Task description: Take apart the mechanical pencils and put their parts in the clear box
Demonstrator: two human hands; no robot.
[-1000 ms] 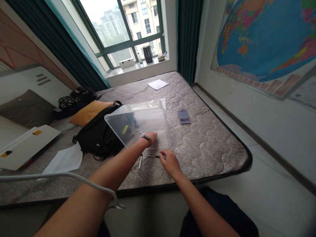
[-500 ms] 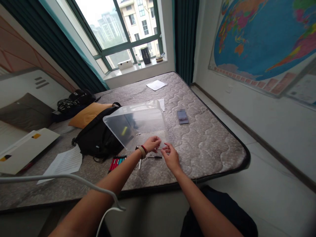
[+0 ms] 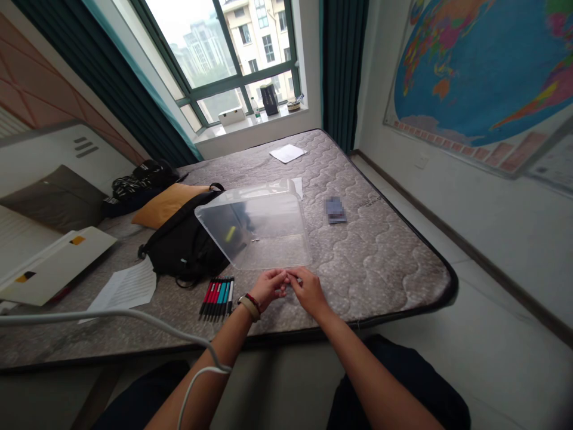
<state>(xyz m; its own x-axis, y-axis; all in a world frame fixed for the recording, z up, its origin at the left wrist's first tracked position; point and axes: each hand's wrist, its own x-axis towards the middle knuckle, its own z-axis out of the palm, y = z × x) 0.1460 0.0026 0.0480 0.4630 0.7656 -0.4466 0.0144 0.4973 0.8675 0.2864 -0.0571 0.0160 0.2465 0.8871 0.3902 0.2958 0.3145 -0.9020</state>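
Note:
My left hand (image 3: pixel 271 285), with bands on its wrist, and my right hand (image 3: pixel 308 289) meet at the fingertips just in front of a clear plastic bin (image 3: pixel 273 206). Both are closed in a pinch; whatever sits between the fingers is too small or hidden to make out. The bin's open side faces me, and some tiny pieces (image 3: pixel 255 240) and a yellow strip (image 3: pixel 230 233) show within its outline. Left of my hands, a row of pens (image 3: pixel 217 297) in red, teal and white lies side by side on the mattress (image 3: pixel 371 263).
A black backpack (image 3: pixel 181 248) and an orange cushion (image 3: pixel 170 203) lie behind the pens. Paper sheets (image 3: pixel 125 286) (image 3: pixel 287 153) rest on the mattress. A blurred phone-sized item (image 3: pixel 335 210) is right of the bin. A white cable (image 3: pixel 147 318) crosses the lower left.
Both hands have drawn back from the bin toward me and come together at the fingertips. The black pen and white piece that lay by my hands no longer show.

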